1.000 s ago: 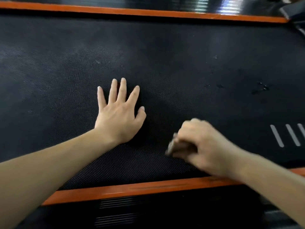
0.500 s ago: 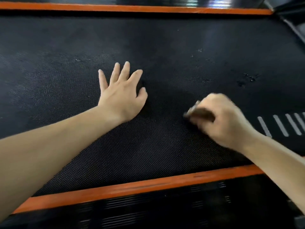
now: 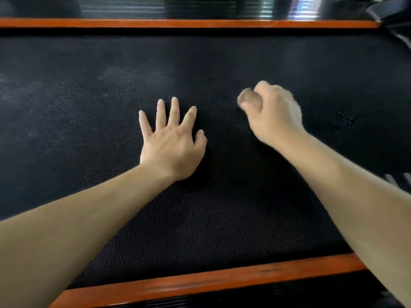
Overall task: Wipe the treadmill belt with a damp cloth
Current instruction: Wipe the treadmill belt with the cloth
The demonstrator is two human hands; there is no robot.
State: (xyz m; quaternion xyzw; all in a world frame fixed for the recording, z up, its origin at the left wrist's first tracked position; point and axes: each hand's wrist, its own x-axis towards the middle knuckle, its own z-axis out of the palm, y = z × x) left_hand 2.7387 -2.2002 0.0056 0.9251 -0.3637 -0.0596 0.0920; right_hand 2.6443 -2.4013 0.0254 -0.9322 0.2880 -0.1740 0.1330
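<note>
The black textured treadmill belt (image 3: 222, 218) fills most of the view. My left hand (image 3: 171, 143) lies flat on it, fingers spread and straight. To its right, my right hand (image 3: 273, 114) is curled round a small bunched brownish cloth (image 3: 249, 100), which sticks out at the fingertips and sits against the belt. Most of the cloth is hidden inside the fist and blurred.
Orange side rails run along the far edge (image 3: 178, 23) and the near edge (image 3: 200, 283) of the belt. Small wet drops (image 3: 349, 120) sit on the belt at the right. White stripes (image 3: 398, 178) show by my right forearm.
My right hand has moved with the cloth from the near edge of the belt toward the far side. The left hand has stayed pressed flat on the belt.
</note>
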